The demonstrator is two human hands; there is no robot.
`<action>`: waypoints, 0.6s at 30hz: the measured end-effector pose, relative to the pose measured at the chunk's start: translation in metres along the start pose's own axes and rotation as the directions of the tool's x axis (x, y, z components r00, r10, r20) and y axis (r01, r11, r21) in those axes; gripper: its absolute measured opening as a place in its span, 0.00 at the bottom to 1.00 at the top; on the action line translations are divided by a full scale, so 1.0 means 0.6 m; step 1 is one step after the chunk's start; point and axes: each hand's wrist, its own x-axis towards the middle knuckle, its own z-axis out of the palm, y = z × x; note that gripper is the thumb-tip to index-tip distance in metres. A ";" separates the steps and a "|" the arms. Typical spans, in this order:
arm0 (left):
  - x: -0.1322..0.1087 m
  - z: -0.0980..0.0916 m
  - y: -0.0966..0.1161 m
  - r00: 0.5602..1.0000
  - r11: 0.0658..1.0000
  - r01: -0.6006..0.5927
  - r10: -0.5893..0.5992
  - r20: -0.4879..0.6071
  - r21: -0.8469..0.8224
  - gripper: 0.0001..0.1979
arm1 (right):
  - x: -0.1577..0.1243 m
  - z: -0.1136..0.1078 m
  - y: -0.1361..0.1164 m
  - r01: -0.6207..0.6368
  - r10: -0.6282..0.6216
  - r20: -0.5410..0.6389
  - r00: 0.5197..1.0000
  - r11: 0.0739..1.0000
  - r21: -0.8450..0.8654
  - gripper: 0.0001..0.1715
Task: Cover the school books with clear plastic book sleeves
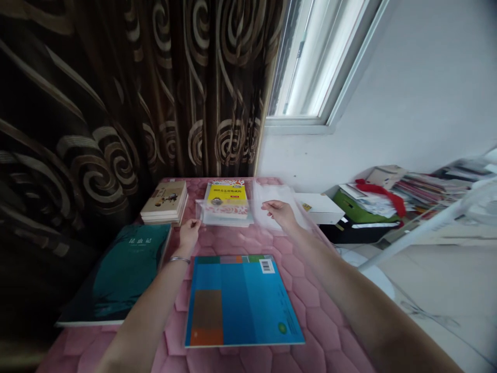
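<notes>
A clear plastic sheet point(224, 211) is stretched between my hands, its edges faint. My left hand point(189, 233), with a bracelet at the wrist, pinches the sheet's left side. At its right side my right hand point(280, 213) is closed in a pinch, slightly blurred. Through the plastic shows a yellow and white book point(228, 192) on a stack. Nearer me, a blue book point(248, 305) lies flat with its barcode side up. White translucent sheets point(267, 194) are spread beneath my right hand.
On the left are a large dark green book point(128, 264) and a stack of tan books point(165, 199). A white box point(320, 207) stands beyond the pink quilted surface point(306, 290). Farther right are a green container point(359, 207) with papers and a white fan point(419, 233). Patterned curtains point(166, 103) hang behind.
</notes>
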 end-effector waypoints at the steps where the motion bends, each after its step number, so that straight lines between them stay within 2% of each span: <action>1: 0.004 0.002 -0.005 1.000 1.000 0.013 -0.013 -0.004 0.019 0.10 | 0.008 0.007 0.005 -0.012 0.012 -0.010 1.000 1.000 0.000 0.18; 6: 0.012 0.007 -0.022 0.998 0.989 0.048 -0.043 -0.040 0.140 0.07 | 0.042 0.041 0.026 -0.064 0.064 -0.058 0.996 0.998 0.002 0.16; 10: 0.011 0.011 -0.019 0.998 0.972 0.058 -0.048 -0.051 0.226 0.08 | 0.048 0.050 0.042 -0.083 0.083 -0.115 0.990 0.997 0.005 0.16; 14: 0.010 0.014 -0.010 0.998 0.953 0.053 -0.043 -0.040 0.298 0.08 | 0.028 0.040 0.049 -0.070 0.069 -0.172 0.983 0.998 0.000 0.21; 18: 0.003 0.010 -0.004 0.998 0.923 0.040 -0.018 -0.060 0.383 0.06 | -0.029 0.010 0.053 -0.055 0.054 -0.156 0.986 0.998 -0.006 0.23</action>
